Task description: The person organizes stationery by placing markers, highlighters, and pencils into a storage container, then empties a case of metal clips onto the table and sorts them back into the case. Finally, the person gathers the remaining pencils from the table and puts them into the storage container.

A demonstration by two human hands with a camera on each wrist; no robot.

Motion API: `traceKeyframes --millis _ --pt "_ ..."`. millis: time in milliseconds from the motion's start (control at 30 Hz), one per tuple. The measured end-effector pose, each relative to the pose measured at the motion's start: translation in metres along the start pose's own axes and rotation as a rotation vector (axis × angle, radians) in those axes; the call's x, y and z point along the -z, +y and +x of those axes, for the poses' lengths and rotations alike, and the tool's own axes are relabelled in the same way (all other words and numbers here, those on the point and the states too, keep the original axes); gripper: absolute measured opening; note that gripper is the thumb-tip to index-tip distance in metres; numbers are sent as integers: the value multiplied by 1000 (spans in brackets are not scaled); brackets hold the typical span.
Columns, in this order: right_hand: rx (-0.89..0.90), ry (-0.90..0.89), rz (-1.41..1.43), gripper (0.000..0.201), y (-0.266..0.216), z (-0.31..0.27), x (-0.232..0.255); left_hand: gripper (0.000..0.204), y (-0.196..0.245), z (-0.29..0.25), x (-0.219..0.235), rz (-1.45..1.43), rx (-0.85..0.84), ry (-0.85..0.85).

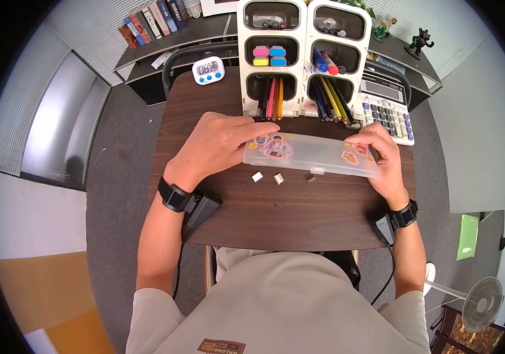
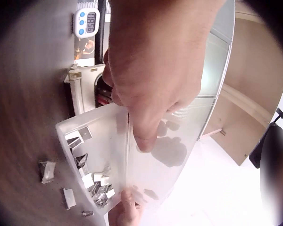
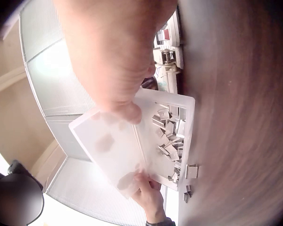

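Observation:
A translucent plastic box (image 1: 317, 154), its lid bearing stickers, is held by its two ends above the table. My left hand (image 1: 220, 144) grips the left end and my right hand (image 1: 387, 162) the right end. Both wrist views show the lid (image 2: 179, 141) (image 3: 96, 136) raised from the tray, with a thumb against it near the hinge. Several small metal clips (image 2: 101, 190) (image 3: 170, 150) lie inside the tray. Outside the box, on the tabletop below its front edge, are a pale clip (image 1: 257, 176), a second clip (image 1: 279, 179) and a small dark one (image 1: 312, 178).
Behind the box stands a white organizer (image 1: 304, 59) with pens, pencils and highlighters. A timer (image 1: 208, 70) sits at the table's back left, a calculator (image 1: 387, 112) at the back right. The dark wooden tabletop (image 1: 288, 218) extends toward the person's shirt.

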State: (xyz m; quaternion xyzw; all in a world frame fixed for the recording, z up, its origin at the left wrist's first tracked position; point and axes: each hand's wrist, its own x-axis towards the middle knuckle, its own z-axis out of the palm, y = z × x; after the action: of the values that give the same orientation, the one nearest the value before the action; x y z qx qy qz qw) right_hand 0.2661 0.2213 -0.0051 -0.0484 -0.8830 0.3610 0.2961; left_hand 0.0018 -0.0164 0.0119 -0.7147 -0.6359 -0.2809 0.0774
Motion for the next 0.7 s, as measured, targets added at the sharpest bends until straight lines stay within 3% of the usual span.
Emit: traceKeyframes --millis 167,233,300,367,400,500,633,700 --pt "22 30 4 32 -3 4 1 44 -3 -1 -6 -64 -3 40" --pt "-97 74 52 36 -7 3 0 42 -4 0 -10 -76 -12 77" --pt "-105 61 80 49 -10 4 4 40 -4 -1 -11 -85 -10 134" --pt "-193 59 123 56 -23 4 8 36 -5 -3 -9 -56 29 36" --pt "-163 49 95 62 -22 1 11 36 -5 -5 -11 -51 46 68" --pt "-317 104 197 48 -37 -9 17 32 -10 -7 -17 -36 15 115" --pt "-328 156 220 34 -44 -33 29 33 -9 -6 -15 -52 13 64" --pt "-208 159 -129 24 -61 -39 27 32 -6 -6 -14 -48 16 58"
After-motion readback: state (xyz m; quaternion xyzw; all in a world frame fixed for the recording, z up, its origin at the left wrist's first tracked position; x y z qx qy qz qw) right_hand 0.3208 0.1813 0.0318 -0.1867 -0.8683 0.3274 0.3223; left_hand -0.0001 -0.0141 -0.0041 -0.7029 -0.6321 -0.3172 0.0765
